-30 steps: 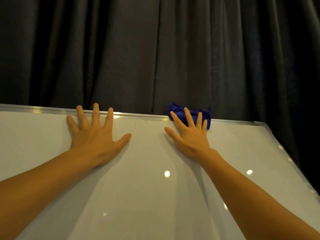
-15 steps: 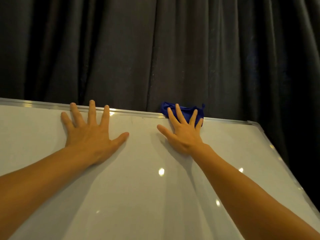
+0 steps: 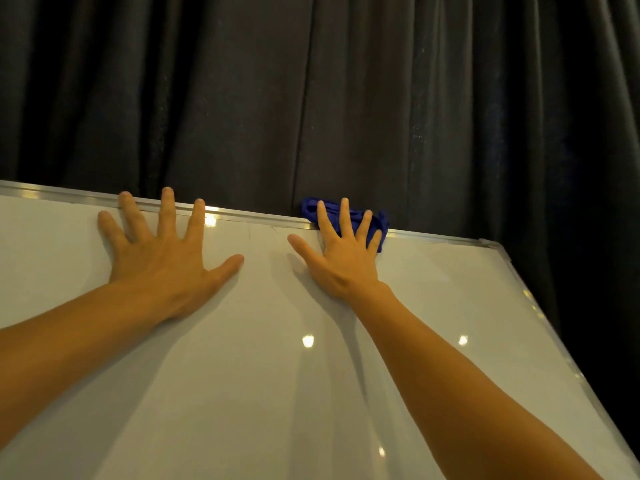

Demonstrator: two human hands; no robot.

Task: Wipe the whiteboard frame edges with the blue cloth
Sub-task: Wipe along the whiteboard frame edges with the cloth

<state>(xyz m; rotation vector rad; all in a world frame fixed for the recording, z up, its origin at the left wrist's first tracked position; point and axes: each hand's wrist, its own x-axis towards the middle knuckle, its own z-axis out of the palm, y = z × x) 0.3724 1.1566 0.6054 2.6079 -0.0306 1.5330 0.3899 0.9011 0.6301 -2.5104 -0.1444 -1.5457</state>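
Note:
The whiteboard (image 3: 263,382) fills the lower view, with a silver frame (image 3: 436,238) along its top and right edges. The crumpled blue cloth (image 3: 378,227) lies over the top frame edge, right of the middle. My right hand (image 3: 343,261) lies flat on it with fingers spread, pressing it onto the frame; the cloth shows between and beyond the fingers. My left hand (image 3: 162,251) rests flat on the board further left, fingers apart, with its fingertips reaching over the top frame. It holds nothing.
A dark pleated curtain (image 3: 346,98) hangs close behind the board. The board's top right corner (image 3: 493,244) lies to the right of the cloth, and the right frame edge runs down toward the lower right of the view.
The whole view has drifted, so hands, cloth and board corner sit a little further left. Relative to the board, both hands and the cloth stay at nearly the same places.

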